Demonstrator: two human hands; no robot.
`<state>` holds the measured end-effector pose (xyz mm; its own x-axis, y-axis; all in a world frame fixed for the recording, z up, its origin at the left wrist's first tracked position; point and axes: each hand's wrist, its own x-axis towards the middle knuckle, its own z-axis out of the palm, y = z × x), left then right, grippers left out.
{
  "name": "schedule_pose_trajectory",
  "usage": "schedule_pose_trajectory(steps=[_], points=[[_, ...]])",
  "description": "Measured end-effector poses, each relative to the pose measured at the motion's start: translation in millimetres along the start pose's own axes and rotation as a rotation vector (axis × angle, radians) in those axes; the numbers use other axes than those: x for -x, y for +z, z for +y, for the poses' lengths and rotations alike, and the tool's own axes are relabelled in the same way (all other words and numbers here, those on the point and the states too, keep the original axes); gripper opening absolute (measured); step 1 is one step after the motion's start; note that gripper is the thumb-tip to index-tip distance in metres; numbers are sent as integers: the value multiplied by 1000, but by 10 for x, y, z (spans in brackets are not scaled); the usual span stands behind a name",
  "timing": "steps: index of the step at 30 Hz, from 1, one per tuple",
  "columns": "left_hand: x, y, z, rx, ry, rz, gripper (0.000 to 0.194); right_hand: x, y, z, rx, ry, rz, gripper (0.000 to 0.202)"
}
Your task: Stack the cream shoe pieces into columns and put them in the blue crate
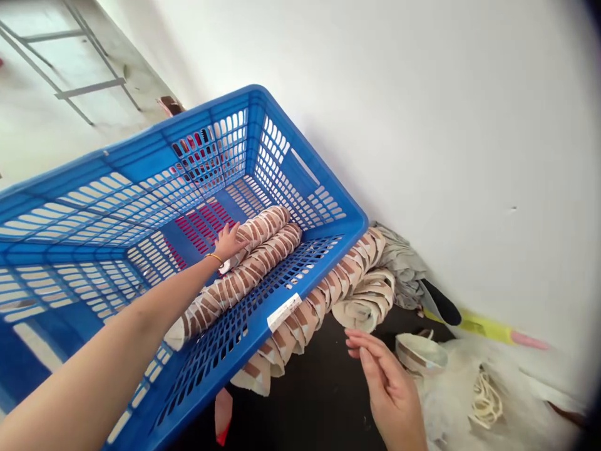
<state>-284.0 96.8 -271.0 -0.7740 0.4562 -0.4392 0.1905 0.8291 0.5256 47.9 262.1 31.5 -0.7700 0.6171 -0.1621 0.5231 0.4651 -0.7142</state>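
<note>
Inside the blue plastic crate (319,164) lie two long stacks of nested brown and pale curved pieces. My left hand (228,243) reaches in and rests on the near end of the farther stack (265,227), fingers spread. Alongside it, the nearer stack (235,285) runs along the crate's near wall. Outside, against that wall, lies a third long stack (323,300) of similar pieces, partly hidden by the crate. My right hand (387,382) is close to a shorter rolled stack (364,304), fingers extended and thumb near them, apart from it with nothing held.
A dark surface (323,382) lies below the stacks. To the right are a loose curved piece (422,352), clear plastic film (453,398), a coiled cream cord (486,401) and a grey bundle (399,263). A white wall (422,125) rises behind; a metal frame (89,88) stands upper left.
</note>
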Motion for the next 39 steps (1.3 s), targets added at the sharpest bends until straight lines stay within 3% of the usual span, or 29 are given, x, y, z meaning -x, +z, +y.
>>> schedule_pose_trajectory(steps=[3,5,7,10,14,17,20,23,26,31,35,39], points=[[-70,121,163,-15,-41,4,88,87,19,80,60,-18,16,22],[-77,109,276,-4,-99,124,86,90,-60,213,79,12,88,21],[-56,-18,406,43,-85,254,78,57,-207,428,94,83,183,22],[112,-404,707,82,31,309,68,-41,-443,829,156,169,243,32],[795,-969,1355,183,325,324,50,-190,-486,1237,204,242,140,68],[1550,-1125,1862,268,484,266,40,-253,-300,1358,225,279,47,101],[2202,-959,2227,306,654,73,37,-298,-87,1418,214,362,95,113],[2485,-573,2500,244,756,-85,38,-364,40,1509,155,433,199,105],[2356,-146,2812,117,856,-162,46,-428,90,1617,99,468,240,97],[1817,401,3346,-297,996,-225,64,-437,127,1736,32,471,307,88],[1608,640,3490,-422,1037,-231,71,-433,127,1790,-6,415,348,81],[1583,699,3498,-482,1053,-183,82,-493,107,1816,-54,380,374,80]])
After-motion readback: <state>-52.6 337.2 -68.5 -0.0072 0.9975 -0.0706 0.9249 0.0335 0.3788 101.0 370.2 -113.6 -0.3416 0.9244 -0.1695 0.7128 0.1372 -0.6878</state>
